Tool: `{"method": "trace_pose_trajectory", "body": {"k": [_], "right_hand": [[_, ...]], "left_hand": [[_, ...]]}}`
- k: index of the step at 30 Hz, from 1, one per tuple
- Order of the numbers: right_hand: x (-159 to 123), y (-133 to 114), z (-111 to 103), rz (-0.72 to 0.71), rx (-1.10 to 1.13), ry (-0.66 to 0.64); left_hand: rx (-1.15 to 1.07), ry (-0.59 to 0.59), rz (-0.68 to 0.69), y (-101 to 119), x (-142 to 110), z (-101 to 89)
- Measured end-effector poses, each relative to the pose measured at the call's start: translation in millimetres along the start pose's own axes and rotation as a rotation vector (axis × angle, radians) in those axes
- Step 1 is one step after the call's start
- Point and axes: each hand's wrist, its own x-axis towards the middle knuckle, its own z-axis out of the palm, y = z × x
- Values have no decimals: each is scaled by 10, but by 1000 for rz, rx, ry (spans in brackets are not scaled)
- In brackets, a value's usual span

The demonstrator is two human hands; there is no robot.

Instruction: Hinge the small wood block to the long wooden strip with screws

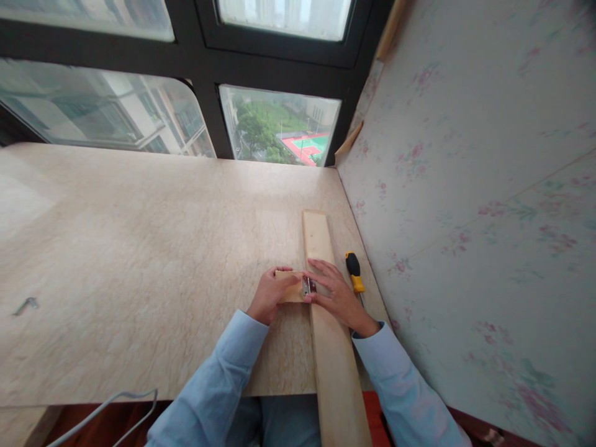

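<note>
A long pale wooden plank [335,360] lies lengthwise before me, its near end reaching past the table edge. My left hand [270,295] grips a small wooden block [292,297] set against the plank's left side, thumb on top. Where block and plank meet sits a small metal hinge [308,286]. Thumb and forefinger of my right hand [333,292] close around it from both sides, while the other fingers rest on the plank. Right of that hand, a black and yellow screwdriver [354,270] lies on the table; my forearm side partly hides its shaft.
The marbled table [139,261] runs up to a dark window frame [200,81]. A flowered wall [465,217] closes off the right side. At far left lies a small bent metal piece [27,305]. A white cable [112,400] loops at the front edge.
</note>
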Motion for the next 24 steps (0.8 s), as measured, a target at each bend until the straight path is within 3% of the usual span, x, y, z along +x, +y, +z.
{"method": "trace_pose_trajectory", "body": {"k": [10, 24], "right_hand": [[-23, 55, 17, -6, 40, 9], [-6, 43, -31, 30, 60, -19]], "left_hand": [[22, 65, 106, -92, 2, 50], [-45, 71, 132, -108, -14, 60]]}}
